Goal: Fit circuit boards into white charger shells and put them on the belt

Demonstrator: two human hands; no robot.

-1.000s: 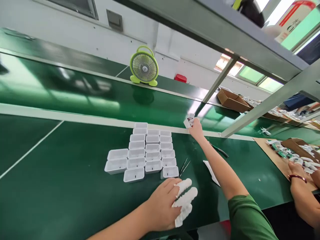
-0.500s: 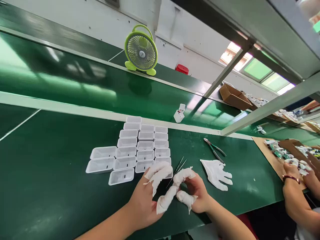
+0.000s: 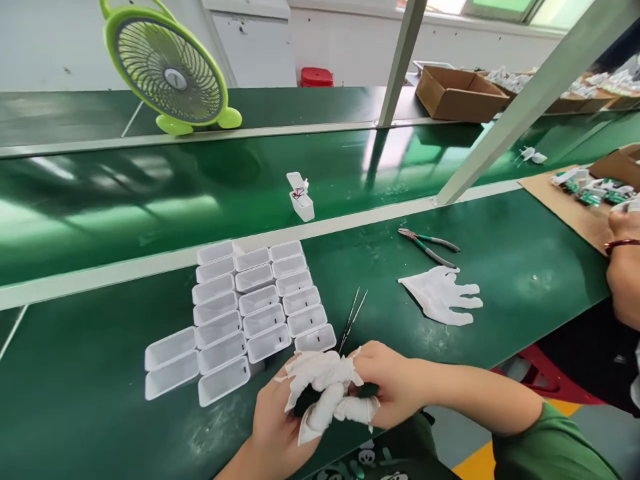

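While both hands meet at the tabletop's [image 3: 525, 267] near edge, the right hand [image 3: 387, 383] pinches the white finger cots [image 3: 320, 383] on the left hand [image 3: 273, 430], whose fingers curl loosely; tweezers [image 3: 353, 319] lie just beyond, beside the white cases [image 3: 250, 313].

I see a dark green bench [image 3: 500, 280] with a pale strip along its far edge. The little open cases [image 3: 245, 313] are plain white, as are the finger cots [image 3: 320, 380] on my hands and the loose glove [image 3: 443, 297]. The fan [image 3: 170, 67] is lime green with a grey grille. The pliers [image 3: 427, 243] have green handles, the box [image 3: 457, 93] is brown cardboard, and my sleeve [image 3: 550, 447] is green.
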